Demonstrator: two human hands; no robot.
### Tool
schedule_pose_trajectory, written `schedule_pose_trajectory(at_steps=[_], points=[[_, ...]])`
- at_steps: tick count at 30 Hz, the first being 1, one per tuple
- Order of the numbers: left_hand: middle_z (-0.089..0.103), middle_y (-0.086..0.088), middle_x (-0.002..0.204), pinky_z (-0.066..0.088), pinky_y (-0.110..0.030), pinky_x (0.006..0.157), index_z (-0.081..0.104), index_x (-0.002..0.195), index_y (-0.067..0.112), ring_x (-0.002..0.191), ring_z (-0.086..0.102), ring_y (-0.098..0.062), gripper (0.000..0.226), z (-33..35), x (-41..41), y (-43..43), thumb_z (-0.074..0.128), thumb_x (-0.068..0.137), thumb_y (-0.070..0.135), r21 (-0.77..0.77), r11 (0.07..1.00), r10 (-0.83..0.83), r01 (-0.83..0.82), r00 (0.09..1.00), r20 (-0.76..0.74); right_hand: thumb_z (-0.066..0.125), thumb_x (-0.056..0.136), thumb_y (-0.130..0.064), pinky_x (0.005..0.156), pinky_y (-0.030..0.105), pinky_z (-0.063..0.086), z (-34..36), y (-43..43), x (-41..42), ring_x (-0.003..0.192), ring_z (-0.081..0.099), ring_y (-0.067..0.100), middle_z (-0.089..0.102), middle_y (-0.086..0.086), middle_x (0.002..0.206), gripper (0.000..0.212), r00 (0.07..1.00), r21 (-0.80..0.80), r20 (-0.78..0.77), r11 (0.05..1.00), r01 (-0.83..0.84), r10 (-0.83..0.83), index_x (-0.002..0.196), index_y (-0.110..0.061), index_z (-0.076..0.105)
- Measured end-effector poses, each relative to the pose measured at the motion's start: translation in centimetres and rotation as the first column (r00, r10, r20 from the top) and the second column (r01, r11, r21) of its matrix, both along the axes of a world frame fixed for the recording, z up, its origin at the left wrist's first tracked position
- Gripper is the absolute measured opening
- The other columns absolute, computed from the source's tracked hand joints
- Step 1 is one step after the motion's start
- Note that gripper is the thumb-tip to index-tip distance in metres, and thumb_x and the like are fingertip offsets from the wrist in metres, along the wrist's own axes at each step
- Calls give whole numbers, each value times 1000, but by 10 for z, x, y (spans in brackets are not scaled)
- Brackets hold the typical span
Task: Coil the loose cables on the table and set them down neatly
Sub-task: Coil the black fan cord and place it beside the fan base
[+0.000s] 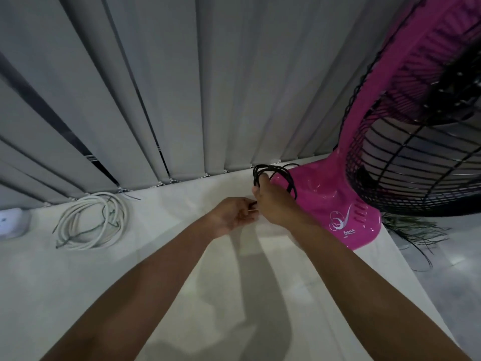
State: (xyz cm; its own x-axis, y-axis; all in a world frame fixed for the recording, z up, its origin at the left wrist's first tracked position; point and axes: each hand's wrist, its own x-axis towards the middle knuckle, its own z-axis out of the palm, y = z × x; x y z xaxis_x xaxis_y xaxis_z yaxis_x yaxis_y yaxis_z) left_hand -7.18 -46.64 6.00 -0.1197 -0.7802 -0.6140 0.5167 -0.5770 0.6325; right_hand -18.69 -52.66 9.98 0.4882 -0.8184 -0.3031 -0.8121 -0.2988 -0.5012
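A black cable (285, 175) is wound into a loop and stands up above my right hand (273, 204), which grips its lower part in front of the pink fan base. My left hand (234, 217) sits just left of it and pinches the cable's loose end between thumb and fingers. Both hands hover over the white table (182, 256). A white cable (93, 220) lies coiled on the table at the far left, with a thin green tie around it.
A pink fan (338, 204) with a black wire grille stands at the table's right back corner. Grey vertical blinds (182, 87) hang along the back edge. A white device (11, 222) sits at the far left. The table's right edge drops to the floor.
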Motion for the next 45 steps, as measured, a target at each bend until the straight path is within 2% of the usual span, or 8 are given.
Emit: schedule_pose_trajectory(at_steps=[3,6,10,15,24,30,35,45], points=[[65,-17,88,60,-34,74,57,96,-2,79,65,-25,35,-2,2,-3,25,85,-12,67,966,257,-250,900,-352,41,94,-16,60,37,43,-6,-8,-2,80,59,31,55,4,82,4,993,3,-86,997,-82,82,97,-14,40],[67,-18,67,61,-37,57,53,89,-2,57,68,-28,17,-5,8,-11,37,93,4,145,927,376,-347,837,-398,42,93,-13,51,33,34,-13,-13,-11,67,53,29,49,6,72,16,960,-6,-187,977,-215,210,107,-9,48],[63,-6,66,53,-24,51,68,77,13,56,60,-19,41,-8,18,-30,62,83,53,-11,999,39,-39,999,-22,38,95,-21,63,32,36,-20,-17,-14,73,52,30,62,15,91,24,869,-91,-315,899,-428,382,115,-14,49],[46,0,58,25,-23,49,52,69,17,51,35,-13,72,1,25,-55,46,65,89,-67,918,-281,392,758,589,37,98,-25,99,41,28,-24,-35,-22,93,56,29,67,11,95,33,715,-272,-467,685,-676,520,125,-13,50],[39,-3,64,30,-32,63,42,67,18,63,36,-20,43,-13,30,-62,51,88,54,-83,893,-271,443,673,688,48,87,-23,85,43,40,-27,-43,-29,87,59,30,70,9,84,27,600,-395,-532,451,-800,597,107,-9,60],[51,0,70,34,-27,59,52,75,12,64,45,-14,29,-22,20,-71,44,95,31,-84,954,-127,289,638,760,47,84,-28,79,40,43,-38,-43,-46,93,57,27,62,3,95,23,707,-622,-493,363,-694,506,101,-18,61],[59,-14,80,42,-34,69,58,82,5,74,54,-24,29,-29,9,-76,44,95,27,-81,995,93,-53,768,633,68,78,-27,77,38,42,-44,-25,-47,94,55,28,61,3,112,38,982,-721,-176,670,-177,69,115,-26,65],[44,4,51,49,-23,51,43,70,15,52,48,-10,32,-20,-9,-70,39,102,17,-65,901,428,-429,903,-36,52,90,-10,104,35,36,-31,-20,0,123,46,28,45,15,140,30,779,-49,365,825,563,-510,116,2,60]])
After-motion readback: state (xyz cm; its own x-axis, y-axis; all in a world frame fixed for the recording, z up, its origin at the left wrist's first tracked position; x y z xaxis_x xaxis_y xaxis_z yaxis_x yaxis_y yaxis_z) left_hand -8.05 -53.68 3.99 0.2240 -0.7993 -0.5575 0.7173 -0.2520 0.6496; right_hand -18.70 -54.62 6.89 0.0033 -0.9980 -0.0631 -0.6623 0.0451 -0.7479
